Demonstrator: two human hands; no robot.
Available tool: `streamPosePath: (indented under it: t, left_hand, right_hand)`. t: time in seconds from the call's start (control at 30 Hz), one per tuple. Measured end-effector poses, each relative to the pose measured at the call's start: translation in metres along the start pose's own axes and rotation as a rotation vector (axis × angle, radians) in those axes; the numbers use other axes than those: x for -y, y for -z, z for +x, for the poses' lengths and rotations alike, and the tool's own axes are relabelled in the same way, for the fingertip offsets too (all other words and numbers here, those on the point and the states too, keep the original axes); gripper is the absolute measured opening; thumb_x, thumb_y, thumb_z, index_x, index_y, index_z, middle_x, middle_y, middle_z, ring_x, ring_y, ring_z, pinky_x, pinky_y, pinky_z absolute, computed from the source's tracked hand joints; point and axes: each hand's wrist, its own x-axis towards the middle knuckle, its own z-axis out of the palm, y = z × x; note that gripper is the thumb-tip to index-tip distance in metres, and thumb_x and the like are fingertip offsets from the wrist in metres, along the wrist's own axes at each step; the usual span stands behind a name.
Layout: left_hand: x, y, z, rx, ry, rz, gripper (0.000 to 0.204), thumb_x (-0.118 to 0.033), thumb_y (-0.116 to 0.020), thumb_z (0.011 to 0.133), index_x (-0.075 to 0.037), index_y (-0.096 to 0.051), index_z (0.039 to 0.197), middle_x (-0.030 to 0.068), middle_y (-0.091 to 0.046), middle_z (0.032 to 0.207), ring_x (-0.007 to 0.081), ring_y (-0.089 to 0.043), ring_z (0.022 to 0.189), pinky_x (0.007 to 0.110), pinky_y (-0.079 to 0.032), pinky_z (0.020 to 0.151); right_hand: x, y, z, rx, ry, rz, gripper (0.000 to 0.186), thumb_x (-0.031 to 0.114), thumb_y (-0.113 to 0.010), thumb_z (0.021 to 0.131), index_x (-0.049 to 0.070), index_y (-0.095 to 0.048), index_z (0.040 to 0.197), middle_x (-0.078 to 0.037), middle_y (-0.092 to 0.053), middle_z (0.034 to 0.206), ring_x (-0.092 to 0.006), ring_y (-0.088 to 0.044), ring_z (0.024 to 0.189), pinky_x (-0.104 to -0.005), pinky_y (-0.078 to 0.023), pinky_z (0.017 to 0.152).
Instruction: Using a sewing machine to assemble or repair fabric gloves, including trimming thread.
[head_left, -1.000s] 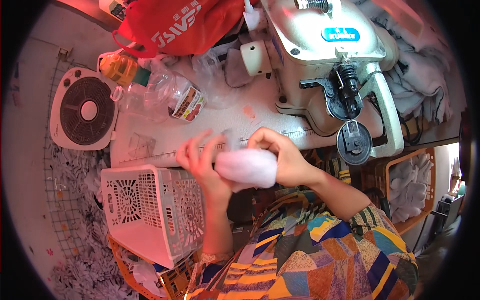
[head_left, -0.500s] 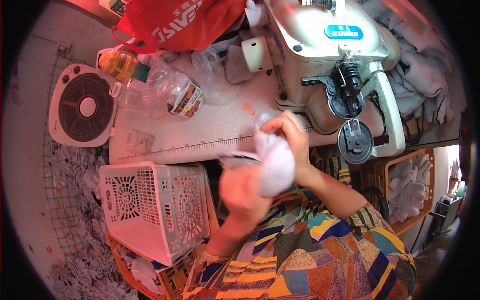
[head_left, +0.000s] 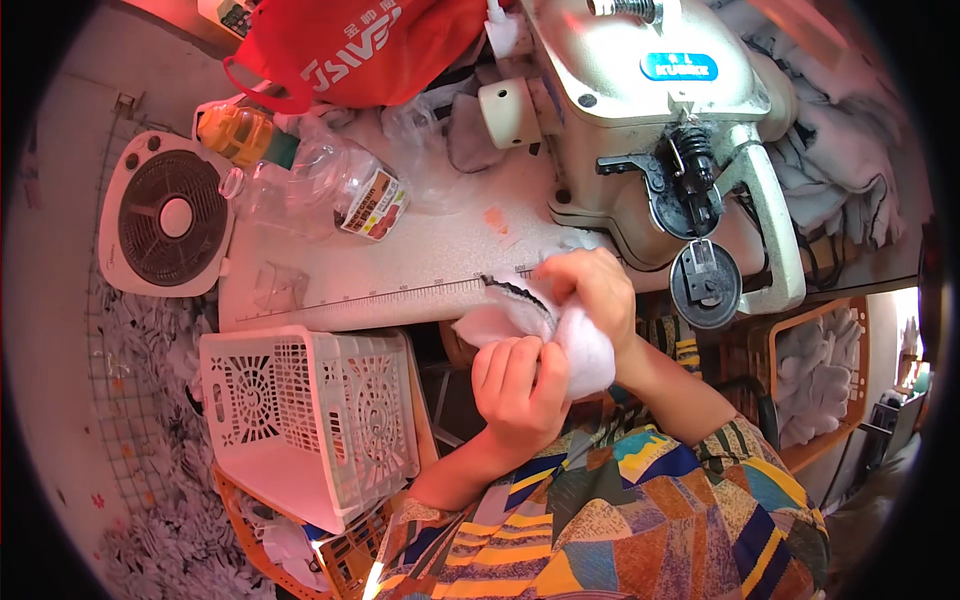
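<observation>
Between my two hands is a soft white fabric piece (head_left: 585,352) with a dark seam or edge along its upper left. My left hand (head_left: 520,390) has its fingers curled around the lower left part of it. On its upper right side my right hand (head_left: 596,292) grips the fabric, its thumb and some fingertips hidden. Both hands are in front of the table's near edge, left of the disc of the sewing machine (head_left: 640,150). The fabric does not touch the machine.
On the table (head_left: 420,255) lie clear plastic bottles (head_left: 310,190) and a red bag (head_left: 360,50). A fan (head_left: 170,215) stands left. Below the table edge are a white plastic basket (head_left: 365,400) and an orange crate (head_left: 855,385) of white fabric pieces. Grey fabric (head_left: 850,150) is heaped behind the machine.
The fabric piece has been turned, so its dark edge now sits higher, nearer my right hand. My left hand has moved right and up; my right hand has come slightly lower.
</observation>
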Motion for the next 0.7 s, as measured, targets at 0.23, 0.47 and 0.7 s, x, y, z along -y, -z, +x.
streamPosePath:
  t: [0.23, 0.47, 0.7]
  left_hand:
    - [0.007, -0.006, -0.001, 0.001, 0.015, -0.142, 0.033, -0.012, -0.068, 0.065, -0.001, -0.057, 0.093, 0.0132, -0.057, 0.085, 0.0297, -0.057, 0.072, 0.040, -0.045, 0.069]
    - [0.063, -0.023, 0.024, 0.048, 0.532, -0.606, 0.036, 0.005, -0.066, 0.060, -0.003, -0.055, 0.094, 0.0101, -0.058, 0.080, 0.0186, -0.057, 0.075, 0.029, -0.046, 0.070]
    - [0.072, -0.021, 0.033, 0.279, 0.762, -1.078, 0.036, 0.014, -0.055, 0.061, -0.001, -0.056, 0.093, 0.0040, -0.061, 0.082, 0.0079, -0.055, 0.080, 0.023, -0.045, 0.071]
  right_hand:
    - [-0.006, 0.000, -0.004, -0.062, -0.048, -0.021, 0.044, 0.008, -0.072, 0.066, 0.005, -0.058, 0.107, -0.007, -0.064, 0.087, -0.0181, -0.060, 0.071, -0.0304, -0.043, 0.070]
    - [-0.010, 0.005, 0.003, 0.236, -0.904, 1.147, 0.069, 0.011, -0.077, 0.073, 0.006, -0.044, 0.133, -0.006, -0.062, 0.111, -0.0124, -0.059, 0.100, -0.0281, -0.047, 0.088]
    - [-0.005, 0.008, -0.004, 0.283, -0.901, 1.527, 0.091, 0.013, -0.079, 0.071, 0.009, -0.029, 0.146, -0.006, -0.054, 0.126, -0.0143, -0.052, 0.114, -0.0300, -0.041, 0.098]
